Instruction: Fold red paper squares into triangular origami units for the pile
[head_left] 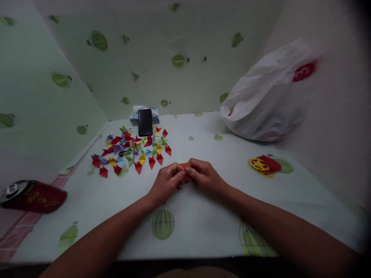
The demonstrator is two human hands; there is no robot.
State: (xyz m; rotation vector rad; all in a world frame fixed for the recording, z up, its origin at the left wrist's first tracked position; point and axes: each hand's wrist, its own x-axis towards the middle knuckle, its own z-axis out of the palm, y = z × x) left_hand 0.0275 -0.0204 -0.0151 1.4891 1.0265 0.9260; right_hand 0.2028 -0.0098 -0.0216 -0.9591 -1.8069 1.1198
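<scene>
Near the middle of the table, my left hand [165, 180] and my right hand [207, 178] meet with thumbs and fingertips pinched together. Between them is a small piece of red paper [184, 165], mostly covered by my fingers. A bit of yellow shows along its far edge, and I cannot tell whether it belongs to the same piece. Many small folded paper cranes [138, 166] in red, yellow, green, blue and purple lie in a loose group beyond my left hand.
A black phone [145, 122] leans against a tissue box [155, 115] behind the cranes. A red can [37, 197] stands at the left edge. On the right are a stack of red and yellow paper cut-outs [265, 165] and a full white plastic bag [261, 104] against the wall.
</scene>
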